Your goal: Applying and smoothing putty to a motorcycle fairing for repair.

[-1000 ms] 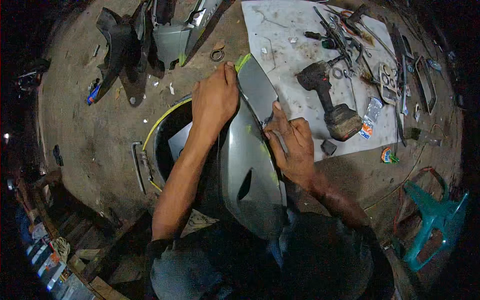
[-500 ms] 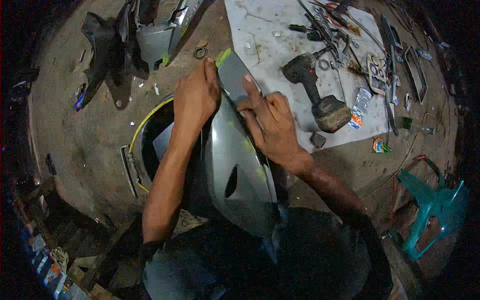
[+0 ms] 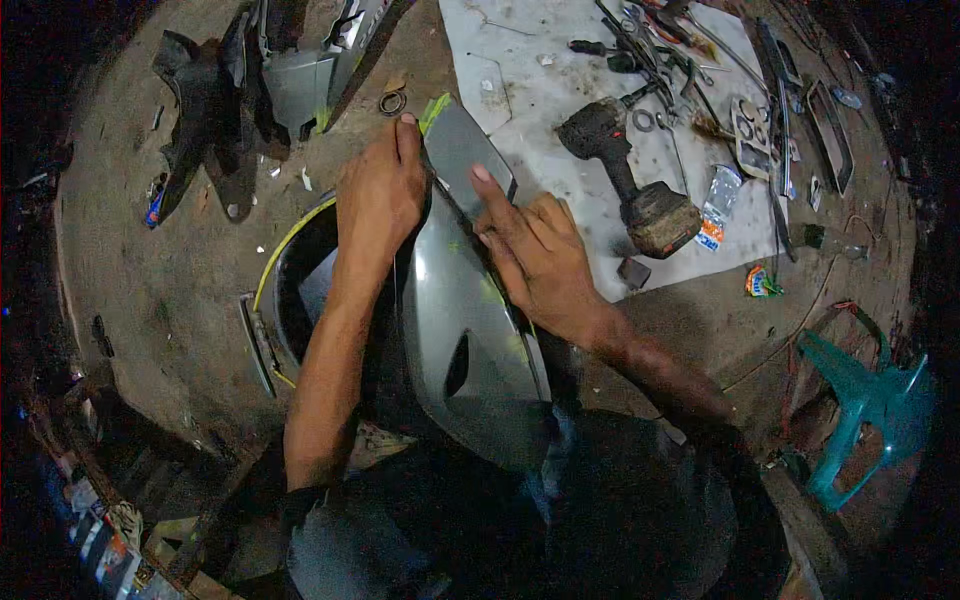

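A long grey plastic vehicle body panel [image 3: 455, 300], with yellow-green marks along its right edge and far tip, lies lengthwise between my arms with its near end against my dark clothing. My left hand [image 3: 380, 195] is closed around its upper left edge, the thumb pointing to the far end; the other fingertips are hidden. On the right edge, my right hand [image 3: 545, 255] grips the panel with bent fingers, one finger stretched over the flat grey far section. A dark slot shows in the panel's near half.
A cordless power tool [image 3: 625, 180] and several hand tools lie on a stained white sheet [image 3: 540, 80]. Left of my left arm is a black bucket-like container [image 3: 290, 285] with a yellow rim. Dark panels [image 3: 215, 130] lie far left, a teal plastic part [image 3: 865, 405] at right.
My right hand's stretched finger has slid a little toward me along the panel. My left hand keeps its hold. The whole view has shifted slightly.
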`<state>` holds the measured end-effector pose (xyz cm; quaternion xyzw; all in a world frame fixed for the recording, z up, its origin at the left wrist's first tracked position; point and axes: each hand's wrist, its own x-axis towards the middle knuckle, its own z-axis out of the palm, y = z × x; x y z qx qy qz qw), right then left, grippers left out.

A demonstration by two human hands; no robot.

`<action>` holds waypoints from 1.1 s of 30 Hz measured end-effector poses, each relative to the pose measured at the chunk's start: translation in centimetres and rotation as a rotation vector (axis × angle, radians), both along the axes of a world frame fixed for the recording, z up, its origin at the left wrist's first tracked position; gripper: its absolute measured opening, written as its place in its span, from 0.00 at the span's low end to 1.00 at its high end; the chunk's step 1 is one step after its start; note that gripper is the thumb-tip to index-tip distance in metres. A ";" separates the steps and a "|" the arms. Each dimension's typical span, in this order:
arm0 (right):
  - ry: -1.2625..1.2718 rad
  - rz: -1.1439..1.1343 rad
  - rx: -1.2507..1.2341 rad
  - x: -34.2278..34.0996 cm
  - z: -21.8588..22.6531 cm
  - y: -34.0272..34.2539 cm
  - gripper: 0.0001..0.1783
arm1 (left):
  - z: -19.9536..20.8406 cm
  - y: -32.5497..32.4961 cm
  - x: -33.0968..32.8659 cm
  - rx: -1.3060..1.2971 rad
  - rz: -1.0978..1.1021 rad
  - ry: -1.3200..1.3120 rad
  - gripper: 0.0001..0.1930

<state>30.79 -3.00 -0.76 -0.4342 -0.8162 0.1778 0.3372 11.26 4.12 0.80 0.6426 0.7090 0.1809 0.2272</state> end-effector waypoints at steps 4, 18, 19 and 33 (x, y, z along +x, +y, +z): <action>-0.023 0.013 -0.039 1.0 -0.2 -1.2 0.42 | -1.3 0.5 0.0 -0.034 0.015 0.084 0.24; 0.119 -0.148 -0.190 2.7 1.0 -2.2 0.44 | -0.8 0.4 0.2 -0.099 0.085 0.032 0.28; 0.181 -0.239 -0.298 2.4 1.9 -2.0 0.44 | -0.8 0.4 0.0 -0.063 0.064 0.007 0.28; 0.238 -0.216 -0.219 0.3 1.1 -1.3 0.43 | -0.7 0.6 0.4 -0.050 0.063 -0.021 0.26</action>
